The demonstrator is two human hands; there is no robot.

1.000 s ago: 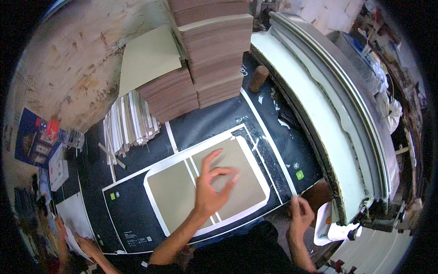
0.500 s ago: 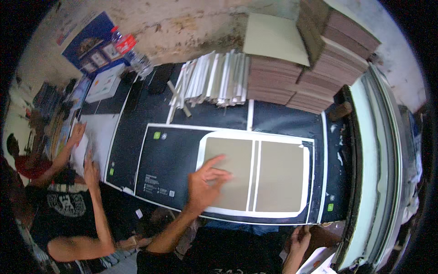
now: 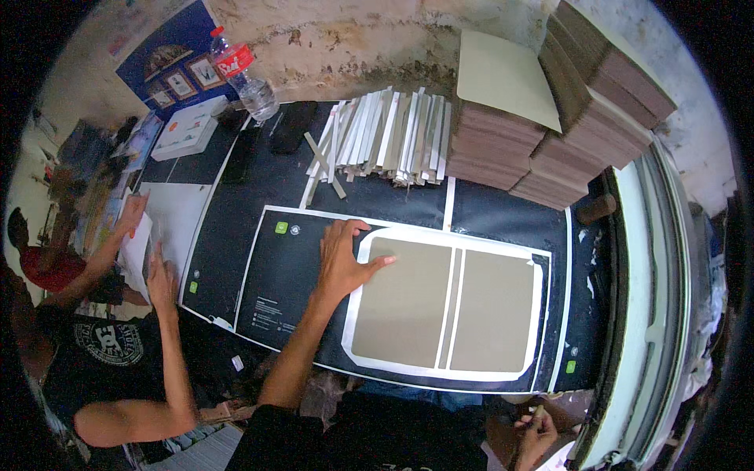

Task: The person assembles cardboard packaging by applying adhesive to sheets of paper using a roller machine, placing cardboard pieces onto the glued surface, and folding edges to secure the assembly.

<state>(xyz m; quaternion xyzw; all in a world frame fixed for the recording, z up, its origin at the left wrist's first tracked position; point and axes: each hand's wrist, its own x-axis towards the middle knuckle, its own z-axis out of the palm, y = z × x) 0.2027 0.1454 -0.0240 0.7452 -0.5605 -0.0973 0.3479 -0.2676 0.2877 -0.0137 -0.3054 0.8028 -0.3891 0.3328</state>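
Note:
A white sheet (image 3: 351, 331) with cut corners lies on a black printed sheet (image 3: 276, 279). On it rest two large grey-brown boards, a left one (image 3: 400, 310) and a right one (image 3: 496, 314), with a narrow strip (image 3: 455, 310) between them. My left hand (image 3: 344, 259) is at the white sheet's upper left corner, its thumb spread over the left board and its fingers reaching past the edge. It holds nothing that I can see. Below the table's front edge, my right hand (image 3: 536, 436) has its fingers closed around something small, too unclear to name.
Behind the sheets lie a pile of thin strips (image 3: 397, 137) and tall stacks of boards (image 3: 503, 141). A plastic bottle (image 3: 253, 90) stands at the back left. A pale green machine edge (image 3: 648, 314) borders the right. At left, a co-worker's hands (image 3: 162, 282) handle white paper.
My left hand has moved up from over the left board to the white sheet's upper left corner. My right hand has shifted slightly right and down. The whole view has shifted a little.

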